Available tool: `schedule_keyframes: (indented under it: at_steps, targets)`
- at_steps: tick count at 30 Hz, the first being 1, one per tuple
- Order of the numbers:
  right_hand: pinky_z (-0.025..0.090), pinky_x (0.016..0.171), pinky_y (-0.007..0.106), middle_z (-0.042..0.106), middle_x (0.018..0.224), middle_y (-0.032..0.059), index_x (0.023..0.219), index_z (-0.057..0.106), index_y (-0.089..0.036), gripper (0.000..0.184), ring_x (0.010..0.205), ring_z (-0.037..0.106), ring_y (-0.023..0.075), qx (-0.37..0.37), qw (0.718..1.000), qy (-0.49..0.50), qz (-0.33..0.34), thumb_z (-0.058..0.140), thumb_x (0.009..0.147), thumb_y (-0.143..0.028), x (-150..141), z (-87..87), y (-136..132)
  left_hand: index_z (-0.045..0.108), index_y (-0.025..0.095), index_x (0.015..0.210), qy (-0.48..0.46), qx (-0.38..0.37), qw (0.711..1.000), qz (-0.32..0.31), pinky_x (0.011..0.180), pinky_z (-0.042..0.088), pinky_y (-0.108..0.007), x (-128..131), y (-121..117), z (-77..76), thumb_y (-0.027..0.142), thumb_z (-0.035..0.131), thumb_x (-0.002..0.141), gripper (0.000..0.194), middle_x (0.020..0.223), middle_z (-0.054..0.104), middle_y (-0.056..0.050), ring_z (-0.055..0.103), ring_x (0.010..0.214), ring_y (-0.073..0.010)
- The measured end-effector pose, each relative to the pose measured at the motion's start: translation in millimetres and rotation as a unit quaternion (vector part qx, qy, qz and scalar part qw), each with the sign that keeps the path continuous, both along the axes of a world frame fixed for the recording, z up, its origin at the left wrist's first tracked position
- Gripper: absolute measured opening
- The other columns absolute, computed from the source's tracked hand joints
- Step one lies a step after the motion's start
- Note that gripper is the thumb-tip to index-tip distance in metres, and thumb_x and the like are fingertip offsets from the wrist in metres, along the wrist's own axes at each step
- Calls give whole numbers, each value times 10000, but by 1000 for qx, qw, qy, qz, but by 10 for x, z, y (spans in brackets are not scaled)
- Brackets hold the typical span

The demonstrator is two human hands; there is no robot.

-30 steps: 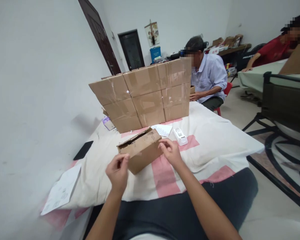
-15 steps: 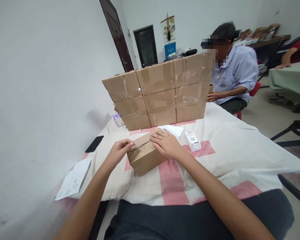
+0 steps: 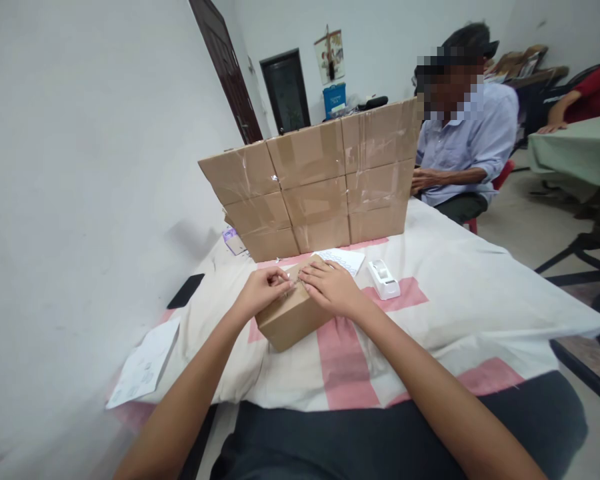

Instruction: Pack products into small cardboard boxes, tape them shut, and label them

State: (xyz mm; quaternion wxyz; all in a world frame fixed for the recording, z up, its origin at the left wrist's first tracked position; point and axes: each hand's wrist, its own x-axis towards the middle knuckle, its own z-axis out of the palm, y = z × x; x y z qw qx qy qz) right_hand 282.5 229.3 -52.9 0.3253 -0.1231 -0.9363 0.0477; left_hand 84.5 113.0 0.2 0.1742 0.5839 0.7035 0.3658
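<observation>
A small brown cardboard box lies on the cloth-covered table in front of me, its top seam running between my hands. My left hand is over the left part of the box top, thumb and fingers pinched together at the seam. What the pinch holds, if anything, is too small to make out. Stretched out flat, the fingers of my right hand press on the right part of the top. To the right stands a white tape dispenser. A sheet of paper with drawn loops lies just behind the box.
A wall of taped cardboard boxes stands across the table. At left lie a black phone-like object and a paper sheet. A person in a light blue shirt sits beyond the right side.
My left hand has slid right along the seam, from the box's left end to close beside my right hand. My right hand stays flat on the box.
</observation>
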Motion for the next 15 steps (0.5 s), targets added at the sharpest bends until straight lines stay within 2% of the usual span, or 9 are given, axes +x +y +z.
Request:
schedule_keyframes:
  at_steps: [5, 11, 15]
  targets:
    - [395, 1144, 485, 683, 1412, 61, 1327, 696, -217, 385, 1369, 571, 268, -1, 1000, -6, -7, 436, 1054, -296, -9, -23, 7, 726, 220, 896, 92, -15, 995, 19, 610, 324, -259, -20, -24, -75, 527, 746, 774, 330, 600, 494, 62, 486, 607, -138]
    - [402, 1134, 476, 692, 1400, 51, 1295, 713, -218, 377, 1355, 585, 265, -8, 1000, -1, -8, 442, 1043, -286, -8, -16, 0, 742, 260, 981, 165, -69, 983, 46, 625, 339, -274, 18, -38, -42, 565, 693, 814, 351, 694, 618, 32, 578, 683, -173]
    - [402, 1140, 473, 695, 1394, 56, 1286, 724, -228, 382, 1354, 588, 263, -11, 1000, -2, -11, 438, 1042, -294, -4, -7, -10, 681, 271, 1208, 186, -66, 977, 77, 628, 341, -277, 41, -23, -64, 598, 667, 836, 496, 755, 664, 20, 625, 733, -200]
